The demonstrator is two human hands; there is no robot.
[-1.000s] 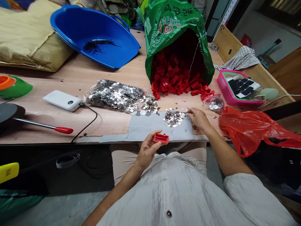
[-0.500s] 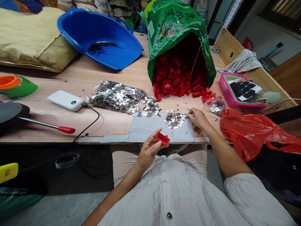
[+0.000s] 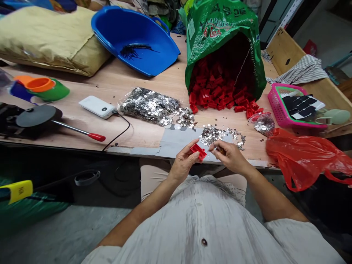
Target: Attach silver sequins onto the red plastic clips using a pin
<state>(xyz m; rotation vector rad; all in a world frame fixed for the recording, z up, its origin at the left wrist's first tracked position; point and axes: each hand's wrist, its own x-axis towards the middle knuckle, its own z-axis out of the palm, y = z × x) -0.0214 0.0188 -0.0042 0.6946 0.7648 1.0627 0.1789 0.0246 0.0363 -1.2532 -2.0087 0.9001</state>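
My left hand (image 3: 183,163) holds a small red plastic housing (image 3: 198,151) between thumb and fingers, its hollow side facing up. Close to its right side is my right hand (image 3: 229,156), closed in a pinch around a thin tool with a yellowish-brown part (image 3: 220,150) showing between the fingers. Whether a small metal piece is at its tip is too small to tell. Behind both hands, a loose pile of small silvery metal pieces (image 3: 211,135) lies on a grey sheet (image 3: 173,141), with more scattered to the right.
A green sack (image 3: 220,25) spills red housings (image 3: 217,91). Left of it are a clear bag of metal pieces (image 3: 150,104), a blue scoop-like basin (image 3: 154,55) and a white power bank (image 3: 96,106). A pink basket (image 3: 277,106) and a red plastic bag (image 3: 308,154) are at right.
My right hand has moved left from the pile's right edge to beside the red housing. Metal pieces now show where it was. The view has shifted left.
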